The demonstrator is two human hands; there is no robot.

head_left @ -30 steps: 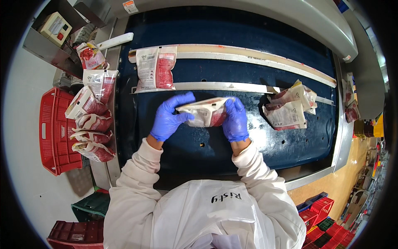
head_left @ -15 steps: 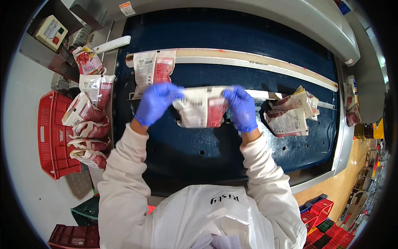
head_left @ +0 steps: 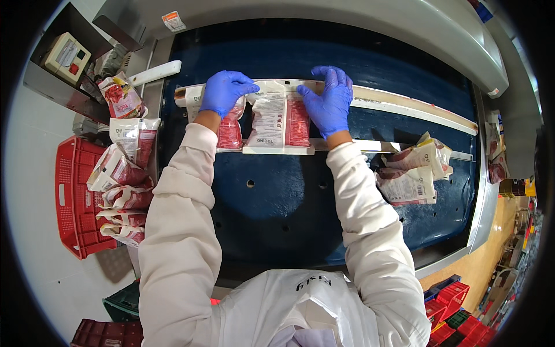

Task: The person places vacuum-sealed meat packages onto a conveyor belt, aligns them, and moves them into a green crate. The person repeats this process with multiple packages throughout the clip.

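A vacuum-sealed style pouch (head_left: 281, 118), white with clear panels showing red contents, lies flat with its upper edge over the long pale bar (head_left: 413, 105). At its upper left corner is my left hand (head_left: 225, 92) in a blue glove, fingers stretched toward the pouch. My right hand (head_left: 328, 103), also gloved, is by the upper right corner with fingers apart. Beside the pouch, to the left, lies a second similar pouch (head_left: 230, 132), partly hidden by my left hand. Two or more pouches (head_left: 407, 184) lie heaped at the right on the dark blue machine bed (head_left: 277, 196).
A raised grey machine lid (head_left: 439, 40) spans the far side. Several filled pouches (head_left: 124, 196) line the left edge beside a red crate (head_left: 75, 196). A control box (head_left: 68, 56) is at the far left. Red crates (head_left: 451, 298) stand at lower right.
Both hands have moved away from me with the pouch and laid it over the bar, beside the left pouch. My right hand has loosened its grip, its fingers now apart.
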